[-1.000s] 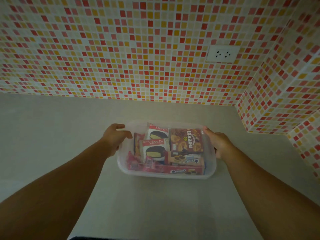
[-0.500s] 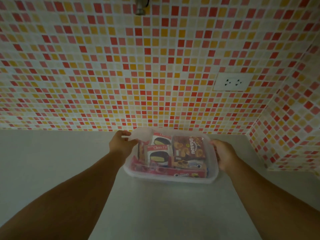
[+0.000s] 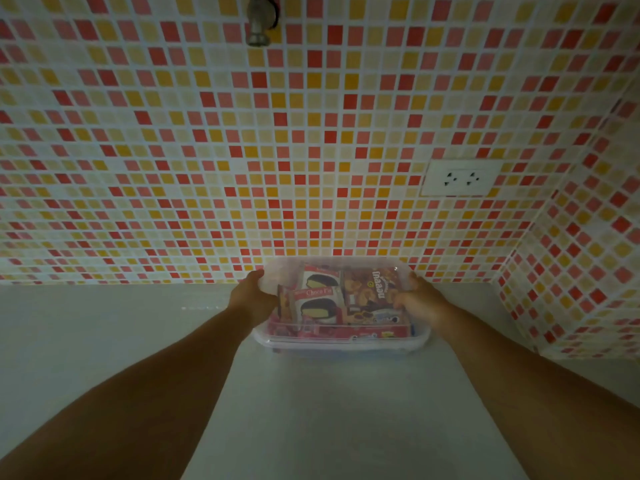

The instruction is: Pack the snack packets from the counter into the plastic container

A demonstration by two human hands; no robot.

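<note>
**A:** Since you asked for biggest first: mosaic tile wall (image 3: 207, 150) in red, orange and cream fills most of the view, with a side wall (image 3: 588, 271) meeting it at the right corner. Below, pale grey counter (image 3: 329, 410) — no loose packets on any part of it I can see.

**B:** Container?

**A:** Clear plastic container (image 3: 341, 345) sits at the far edge of the counter, right up near the back wall. Can't tell if it's fully resting or tipped slightly; the near rim reads a bit raised.

**B:** Hands?

**A:** Both on it. Left hand (image 3: 251, 299) is wrapped round the left end wall, right hand (image 3: 420, 303) closed on the right end — a two-handed grip on the container, arms extended.

**B:** Contents?

**A:** Packed. Two Choco Pie packets (image 3: 317, 301) at left, brown cookie packet (image 3: 375, 289) at right, Oreo packet (image 3: 381, 319) in front of it, long red packet (image 3: 346, 332) along the near wall. No lid visible.

**B:** Other fixtures?

**A:** White double socket (image 3: 460, 177) on the wall upper right, metal tap spout (image 3: 259, 20) at top.

**B:** Step?

**A:** My read — packing looks done; this is final positioning. Next needs a level set-down, then release both ends together so nothing shifts.
</note>
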